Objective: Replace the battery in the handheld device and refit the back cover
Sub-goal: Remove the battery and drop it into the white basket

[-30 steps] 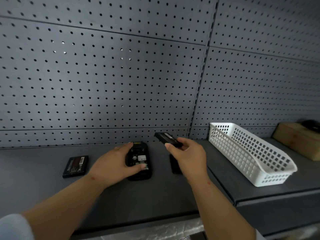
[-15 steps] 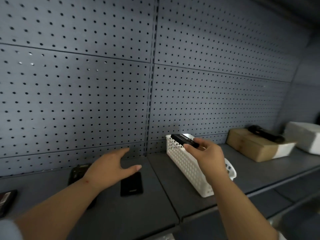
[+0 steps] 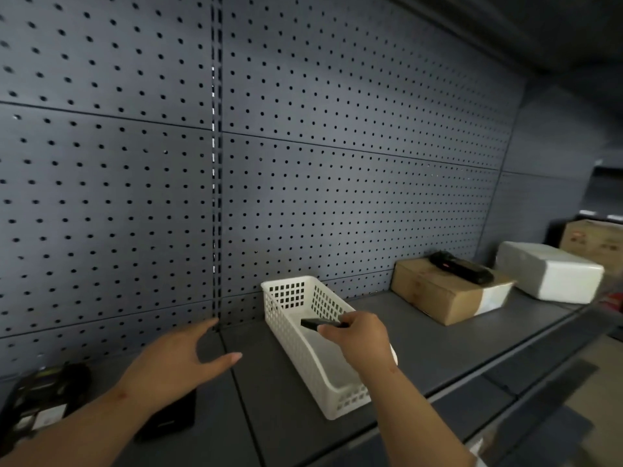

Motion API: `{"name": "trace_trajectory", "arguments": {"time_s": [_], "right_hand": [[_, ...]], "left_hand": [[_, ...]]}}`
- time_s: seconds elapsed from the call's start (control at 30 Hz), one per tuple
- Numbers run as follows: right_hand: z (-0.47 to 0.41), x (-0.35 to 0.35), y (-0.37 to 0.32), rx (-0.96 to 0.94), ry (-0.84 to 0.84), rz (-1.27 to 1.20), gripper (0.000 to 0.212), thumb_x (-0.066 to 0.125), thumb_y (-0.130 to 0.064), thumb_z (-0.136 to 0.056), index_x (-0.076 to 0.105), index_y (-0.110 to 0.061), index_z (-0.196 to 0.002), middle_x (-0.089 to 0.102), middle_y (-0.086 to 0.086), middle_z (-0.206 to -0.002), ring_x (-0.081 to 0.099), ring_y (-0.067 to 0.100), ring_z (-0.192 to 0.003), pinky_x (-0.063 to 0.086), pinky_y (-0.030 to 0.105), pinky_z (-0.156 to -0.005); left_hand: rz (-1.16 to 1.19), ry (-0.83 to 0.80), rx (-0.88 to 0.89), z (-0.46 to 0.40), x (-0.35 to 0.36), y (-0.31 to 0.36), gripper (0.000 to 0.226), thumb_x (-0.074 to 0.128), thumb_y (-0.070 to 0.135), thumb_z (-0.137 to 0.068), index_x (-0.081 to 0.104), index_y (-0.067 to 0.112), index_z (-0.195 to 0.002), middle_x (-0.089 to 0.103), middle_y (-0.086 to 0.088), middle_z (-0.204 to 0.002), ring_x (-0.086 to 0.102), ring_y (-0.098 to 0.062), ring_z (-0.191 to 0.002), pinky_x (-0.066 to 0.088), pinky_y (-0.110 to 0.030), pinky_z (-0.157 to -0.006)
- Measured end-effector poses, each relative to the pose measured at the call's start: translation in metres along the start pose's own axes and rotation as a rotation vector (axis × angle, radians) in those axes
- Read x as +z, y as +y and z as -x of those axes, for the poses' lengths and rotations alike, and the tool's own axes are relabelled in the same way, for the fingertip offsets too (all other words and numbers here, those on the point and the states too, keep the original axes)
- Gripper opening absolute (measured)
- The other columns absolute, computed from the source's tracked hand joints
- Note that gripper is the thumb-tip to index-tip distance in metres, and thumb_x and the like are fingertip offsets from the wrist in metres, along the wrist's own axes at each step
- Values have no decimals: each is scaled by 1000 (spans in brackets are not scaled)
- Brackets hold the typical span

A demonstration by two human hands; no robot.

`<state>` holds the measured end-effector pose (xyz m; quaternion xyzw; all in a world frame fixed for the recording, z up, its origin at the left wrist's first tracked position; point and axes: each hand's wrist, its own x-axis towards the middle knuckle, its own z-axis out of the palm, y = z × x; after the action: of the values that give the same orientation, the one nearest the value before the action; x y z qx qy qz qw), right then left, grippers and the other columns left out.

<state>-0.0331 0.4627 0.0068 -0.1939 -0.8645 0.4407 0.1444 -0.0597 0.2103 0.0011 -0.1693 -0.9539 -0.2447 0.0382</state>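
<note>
1. Above the white basket, near its back end, the right hand pinches the black battery between thumb and fingertips; the battery sits just over the basket's rim.
2. The basket's inside looks empty.
3. At the shelf's left front, the left hand hovers spread and holding nothing, over the back cover.
4. The handheld device lies at the far left edge.
</note>
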Motion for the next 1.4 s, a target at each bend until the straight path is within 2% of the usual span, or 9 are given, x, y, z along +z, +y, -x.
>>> {"name": "trace_trajectory", "arguments": {"time_s": [0.17,0.23,0.37,0.5,0.63,0.87,1.03,1.27,1.4], "right_hand": [[-3,0,-2,41,-72,126,45,68,-35,-78,59,-6,-112,66,5,-98,55,15,-70,39,22,-52],[-3,1,-3,53,-97,194,50,69,-37,-76,57,-7,-114,67,6,-108,55,17,-77,38,23,-52],[-5,7,-2,79,-128,272,48,71,-38,-73,61,-7,-109,69,7,-105,63,22,-86,44,28,-63],[-5,8,-3,91,-145,325,47,68,-36,-75,59,-7,-110,65,5,-96,59,21,-82,45,30,-67],[-7,11,-3,93,-157,354,48,67,-34,-76,56,-8,-115,66,7,-109,61,22,-90,46,30,-70],[-9,8,-7,68,-103,419,30,67,-36,-78,58,-10,-92,51,-2,-63,48,11,-55,41,24,-51],[-3,1,-11,-13,-34,234,55,62,-35,-83,50,-5,-127,62,11,-124,61,25,-106,48,32,-78],[12,1,-39,-214,-63,-134,66,67,-36,-79,42,-18,-137,47,4,-143,44,21,-131,38,35,-101],[26,18,-61,-347,-216,-230,76,69,-38,-77,34,-24,-141,35,-2,-151,33,15,-138,31,35,-107]], "left_hand": [[-11,3,-28,2,1,0,91,44,74,-64,24,32,-142,35,3,-148,59,-11,-100,41,-23,-94],[0,11,-26,1,1,-2,89,46,73,-65,25,31,-142,33,5,-149,56,-13,-109,39,-24,-98],[22,16,-19,4,2,-6,90,48,72,-65,25,30,-142,32,6,-149,40,-12,-129,33,-25,-105],[30,31,-20,6,2,-9,90,48,71,-65,25,29,-142,32,6,-149,37,-12,-131,31,-26,-105],[22,33,-34,8,1,-15,87,49,71,-67,25,31,-141,33,6,-149,46,-13,-124,35,-25,-102],[45,38,-45,14,-7,-28,99,42,80,-56,26,32,-140,36,6,-147,50,-15,-120,38,-28,-103],[23,81,-34,24,-12,-38,101,39,81,-55,27,30,-141,38,6,-146,41,-13,-129,36,-28,-105],[14,108,-84,46,-30,-61,126,22,98,-36,29,29,-140,39,4,-146,43,-14,-127,35,-26,-103],[15,131,-120,65,-40,-78,112,33,89,-47,30,26,-140,40,3,-146,49,-15,-121,39,-25,-98]]}}
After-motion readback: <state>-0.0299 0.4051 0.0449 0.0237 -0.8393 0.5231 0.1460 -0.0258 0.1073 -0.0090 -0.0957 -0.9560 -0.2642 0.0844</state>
